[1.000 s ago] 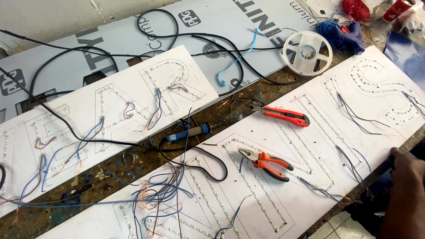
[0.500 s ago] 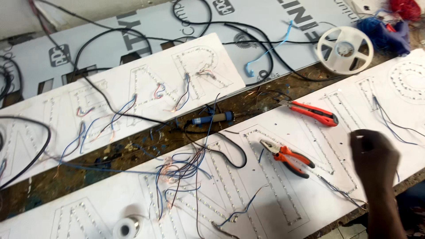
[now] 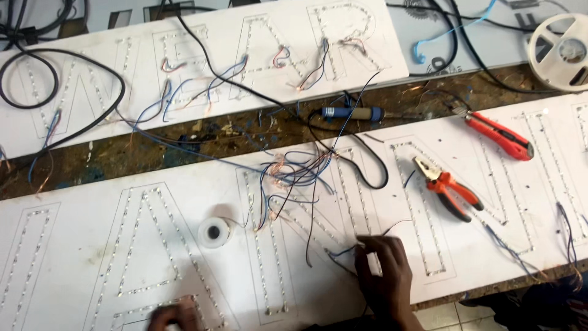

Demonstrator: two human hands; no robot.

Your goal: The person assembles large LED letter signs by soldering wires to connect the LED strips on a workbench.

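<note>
Head view: right hand (image 3: 383,276) pinching a thin dark wire (image 3: 340,251) on the near white sign board (image 3: 79,214), fingertips closed on it; left hand (image 3: 174,317) at the lower edge, resting on the same board, grip impossible to tell. Outward lie a small solder spool (image 3: 214,232), orange pliers (image 3: 447,187), a red cutter (image 3: 499,136) and a blue-handled soldering iron (image 3: 354,113) on the counter (image 3: 153,144).

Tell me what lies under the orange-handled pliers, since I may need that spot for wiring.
The pliers lie open on the near white sign board, across a letter outline dotted with small lights. The stretch of outline right under the handles is covered, so any wire there cannot be seen.
</note>
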